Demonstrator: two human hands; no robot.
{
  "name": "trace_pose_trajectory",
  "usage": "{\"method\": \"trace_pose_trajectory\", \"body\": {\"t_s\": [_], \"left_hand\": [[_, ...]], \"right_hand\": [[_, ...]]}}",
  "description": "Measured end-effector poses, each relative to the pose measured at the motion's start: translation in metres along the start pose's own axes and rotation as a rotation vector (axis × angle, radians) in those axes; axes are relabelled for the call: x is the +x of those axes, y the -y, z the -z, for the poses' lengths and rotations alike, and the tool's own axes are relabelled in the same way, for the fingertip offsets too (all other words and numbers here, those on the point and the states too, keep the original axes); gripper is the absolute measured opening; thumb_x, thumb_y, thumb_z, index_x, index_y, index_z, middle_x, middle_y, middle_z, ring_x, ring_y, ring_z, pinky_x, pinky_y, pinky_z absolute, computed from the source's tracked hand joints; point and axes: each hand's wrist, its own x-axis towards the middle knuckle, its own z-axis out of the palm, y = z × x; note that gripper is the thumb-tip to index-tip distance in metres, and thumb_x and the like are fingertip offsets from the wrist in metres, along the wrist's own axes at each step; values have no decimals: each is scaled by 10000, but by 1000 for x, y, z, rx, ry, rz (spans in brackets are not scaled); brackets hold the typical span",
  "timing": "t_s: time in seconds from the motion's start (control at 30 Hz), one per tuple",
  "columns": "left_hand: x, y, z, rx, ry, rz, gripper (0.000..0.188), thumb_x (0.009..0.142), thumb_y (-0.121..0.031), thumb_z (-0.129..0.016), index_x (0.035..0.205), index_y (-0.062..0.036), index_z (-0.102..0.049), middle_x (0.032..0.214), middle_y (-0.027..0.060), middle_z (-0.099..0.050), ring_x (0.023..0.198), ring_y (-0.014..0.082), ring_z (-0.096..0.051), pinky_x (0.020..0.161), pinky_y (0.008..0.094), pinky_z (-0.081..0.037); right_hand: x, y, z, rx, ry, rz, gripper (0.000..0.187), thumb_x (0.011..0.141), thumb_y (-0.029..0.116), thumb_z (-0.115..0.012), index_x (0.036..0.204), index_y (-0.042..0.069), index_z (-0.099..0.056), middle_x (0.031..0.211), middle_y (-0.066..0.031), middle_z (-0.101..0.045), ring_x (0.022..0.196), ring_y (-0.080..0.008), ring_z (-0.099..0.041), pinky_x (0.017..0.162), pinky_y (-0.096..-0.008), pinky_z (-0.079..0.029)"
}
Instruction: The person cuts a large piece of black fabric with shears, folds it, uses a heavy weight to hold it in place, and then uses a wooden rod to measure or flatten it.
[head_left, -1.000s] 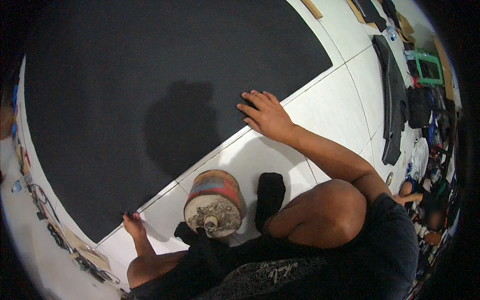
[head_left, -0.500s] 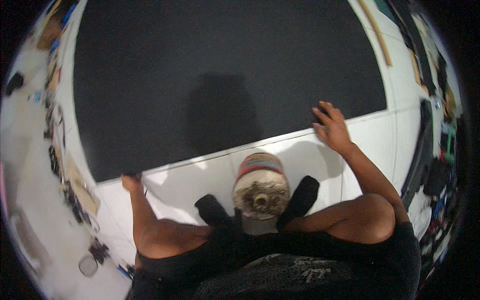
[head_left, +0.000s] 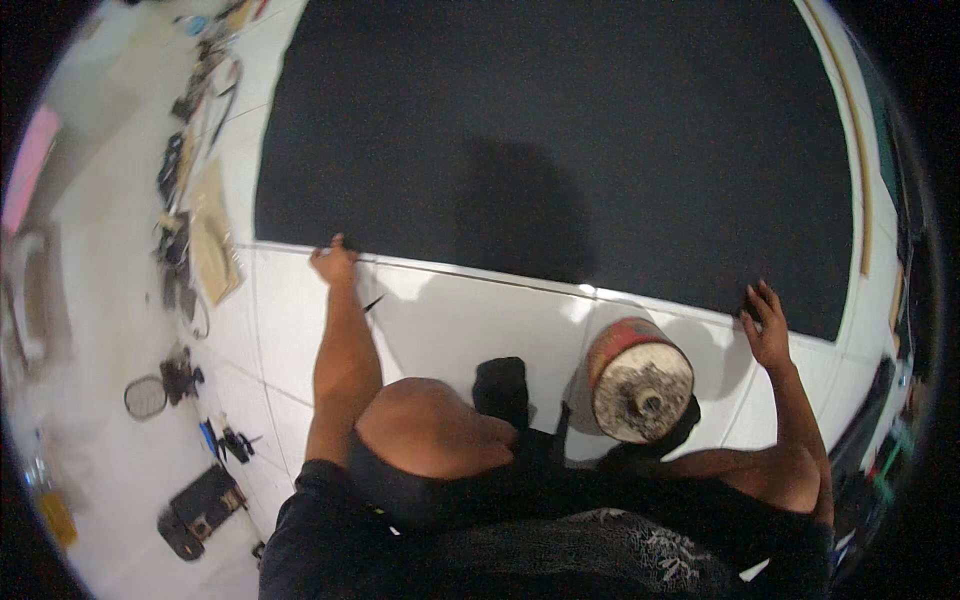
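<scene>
A large black sheet (head_left: 660, 120) lies flat on the white tiled floor in front of me, its pale near edge running across the view. My left hand (head_left: 335, 263) rests at that edge near the sheet's left corner, fingers apart. A small dark pointed thing (head_left: 373, 302) shows beside my left wrist; its kind is unclear. Near the right corner, my right hand (head_left: 767, 325) lies with fingers spread over the edge, holding nothing visible. Between the hands, close to my legs, stands a reddish cylinder (head_left: 640, 385) with a stained pale top and a round central knob or hole.
A long tan strip (head_left: 855, 130) runs along the sheet's right side. Flat brown pieces (head_left: 212, 235) and assorted clutter line the left. Further down lie a racket-shaped object (head_left: 146, 398) and a black case-like object (head_left: 200, 512). My dark-covered foot (head_left: 500, 390) is near the cylinder.
The view has shifted and turned, so the sheet's near edge now slopes down to the right. My left hand shows more clearly at the edge; my right hand sits closer to the right corner.
</scene>
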Motion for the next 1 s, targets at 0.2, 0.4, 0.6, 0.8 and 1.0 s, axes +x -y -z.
{"method": "trace_pose_trajectory", "body": {"t_s": [0.2, 0.4, 0.6, 0.8, 1.0], "left_hand": [[-84, -49, -31, 601, -227, -614, 679, 796, -280, -782, 1327, 38, -505, 1246, 276, -580, 1173, 400, -537, 1008, 467, -421], [-247, -69, -99, 609, 1081, -1222, 617, 798, -393, -777, 1360, -224, -587, 1482, 185, -417, 1379, 389, -358, 1138, 531, -279], [-293, -74, -109, 727, 1162, -1502, 643, 689, -247, -860, 1294, -245, -641, 1461, 194, -451, 1363, 384, -400, 1107, 536, -320], [-293, -54, -114, 789, 1204, -1460, 550, 839, -247, -722, 1364, -161, -580, 1541, 269, -302, 1442, 477, -230, 1160, 613, -159], [-297, -53, -115, 803, 1209, -1456, 458, 859, -211, -681, 1289, -65, -621, 1532, 288, -293, 1442, 489, -220, 1157, 639, -145]], "right_hand": [[-10, -21, -12, 39, -71, 48, 489, 913, 82, -658, 1383, 54, -525, 1501, -221, -364, 1354, -375, -443, 1060, -408, -474], [-13, -22, -10, -69, -94, 5, 526, 862, 165, -728, 1348, 52, -561, 1425, -235, -449, 1337, -382, -441, 1102, -462, -397], [-5, -11, 2, 66, -40, -24, 485, 894, 279, -680, 1342, 117, -591, 1459, -169, -457, 1341, -354, -446, 1108, -507, -377], [1, -64, 1, 23, -373, 17, 383, 884, 300, -661, 1213, 103, -659, 1245, -159, -598, 1155, -352, -554, 995, -472, -425], [-8, -187, 12, -115, -864, -545, 369, 899, 326, -645, 1205, 122, -648, 1164, -157, -614, 1077, -354, -579, 909, -492, -476]]}}
